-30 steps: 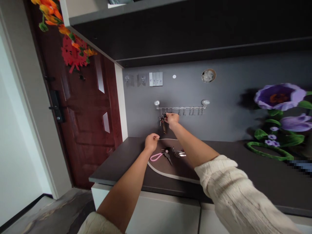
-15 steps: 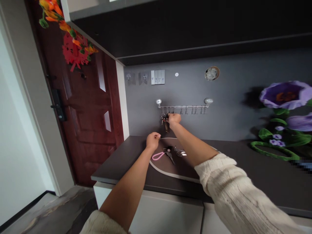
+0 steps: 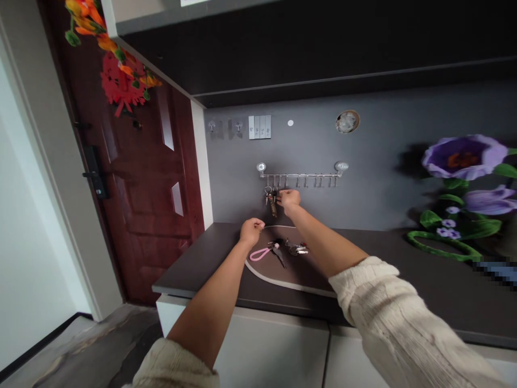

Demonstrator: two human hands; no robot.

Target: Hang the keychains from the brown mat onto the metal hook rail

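A dark red door (image 3: pixel 137 178) fills the left of the frame; the dark worktop (image 3: pixel 404 264) spans the lower centre. On it, an oval mat (image 3: pixel 283 272) carries a pink-looped key (image 3: pixel 262 253) and another key bunch (image 3: pixel 297 249). At centre, the hook rail (image 3: pixel 301 175) bears a hanging key bunch (image 3: pixel 271 198). The right hand (image 3: pixel 288 198) pinches that bunch; steadying the ring squarely on its hook seems wise. The left hand (image 3: pixel 251 231) hovers curled shut, apparently empty.
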